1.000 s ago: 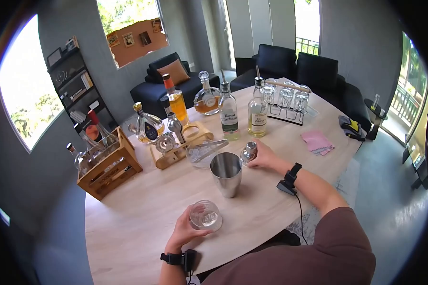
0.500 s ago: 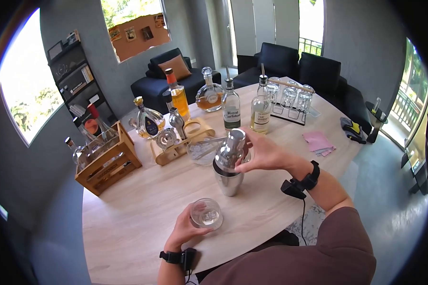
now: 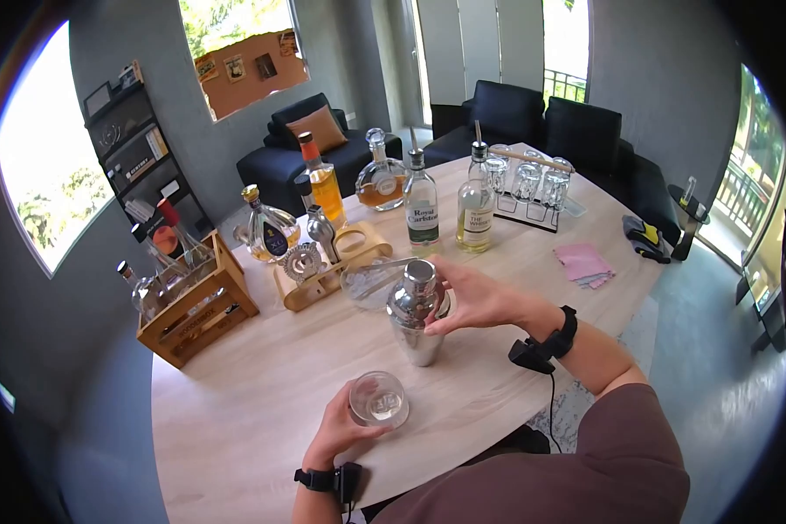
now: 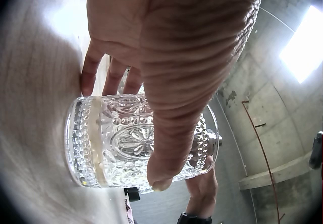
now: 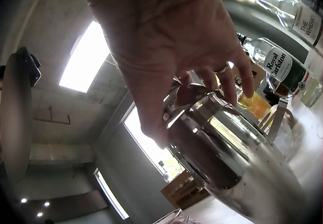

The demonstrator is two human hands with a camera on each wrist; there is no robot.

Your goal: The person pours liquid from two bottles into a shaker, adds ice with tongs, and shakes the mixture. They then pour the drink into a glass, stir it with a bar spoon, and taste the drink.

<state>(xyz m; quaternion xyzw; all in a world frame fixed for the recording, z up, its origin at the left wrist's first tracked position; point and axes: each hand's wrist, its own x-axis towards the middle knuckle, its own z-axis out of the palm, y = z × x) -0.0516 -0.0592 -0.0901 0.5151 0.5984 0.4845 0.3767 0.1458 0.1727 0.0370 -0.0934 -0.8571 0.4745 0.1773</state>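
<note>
My left hand [image 3: 336, 421] holds a patterned clear glass [image 3: 380, 403] near the table's front, thumb on one side and fingers on the other. Clear liquid shows low in the glass. In the left wrist view the thumb lies across the embossed glass [image 4: 128, 141]. Further up the table, a steel cocktail shaker [image 3: 419, 345] stands upright with its domed top seated on the tin. My right hand [image 3: 480, 297] grips that shaker top [image 3: 408, 301] from the right, thumb in front. The right wrist view shows the fingers around the top of the shaker [image 5: 237, 158].
Behind the shaker are an ice bowl [image 3: 358, 284] with tongs and a wooden bar-tool stand [image 3: 301, 297]. Several bottles line the back, including a Royal Carlston bottle [image 3: 422, 214]. A wooden crate [image 3: 205, 319] stands left; a glass rack [image 3: 526, 218] and pink cloth [image 3: 583, 264] lie right.
My right hand has lifted the shaker top from beside the tin, brought it over to the left and lowered it onto the tin. The left hand and glass stay in place.
</note>
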